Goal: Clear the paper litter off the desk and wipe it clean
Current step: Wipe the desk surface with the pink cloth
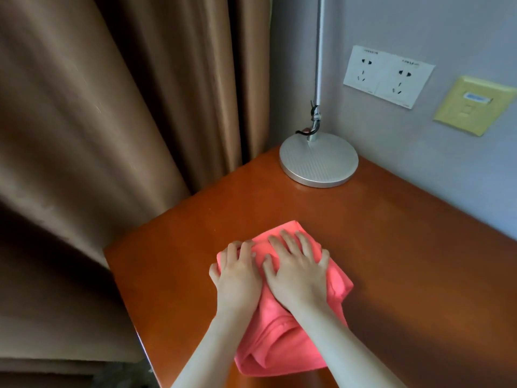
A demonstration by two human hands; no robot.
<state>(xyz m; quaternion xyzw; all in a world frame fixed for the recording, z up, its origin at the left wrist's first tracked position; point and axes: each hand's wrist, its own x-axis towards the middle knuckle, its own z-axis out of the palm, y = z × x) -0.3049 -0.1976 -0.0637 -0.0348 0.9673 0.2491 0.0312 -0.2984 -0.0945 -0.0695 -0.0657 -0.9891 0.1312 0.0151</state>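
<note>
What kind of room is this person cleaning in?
Probably a hotel room or bedroom corner: a wooden desk against the wall, a metal desk lamp, brown curtains and wall sockets. Both hands press a pink cloth on the desk.

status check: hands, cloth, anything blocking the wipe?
Left hand and right hand both pressing flat on pink cloth. Cloth on desk. No paper in view. Lamp base sits in far corner.

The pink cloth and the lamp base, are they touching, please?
Apart: the head view shows bare desk between the pink cloth and the lamp base.
</note>
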